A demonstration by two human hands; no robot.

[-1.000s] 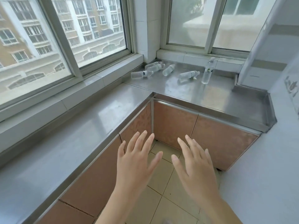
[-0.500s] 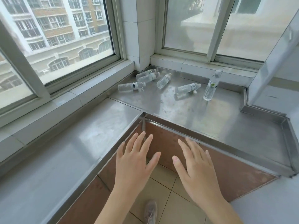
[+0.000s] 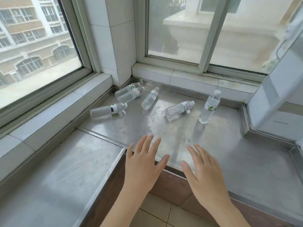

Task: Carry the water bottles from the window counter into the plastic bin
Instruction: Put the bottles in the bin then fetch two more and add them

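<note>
Over the front edge of the counter (image 3: pixel 205 141) both your hands are spread flat and holding nothing, left hand (image 3: pixel 144 163) and right hand (image 3: pixel 203 171) side by side, well short of the bottles. Six of them sit back near the window corner: one upright bottle (image 3: pixel 209 108) on the right, and five lying down, a pair (image 3: pixel 127 93) touching each other by the tiled pillar, one (image 3: pixel 108 110) off to the left, one (image 3: pixel 150 99) in the middle, one (image 3: pixel 178 108) just left of the upright. I'd go for the upright with your right hand, wrap round the ribbed body below the label. Left hand takes the nearest lying one across its middle, since those look ready to roll if you nudge an end. The bin isn't in view, so reckon on turning round to find it
</note>
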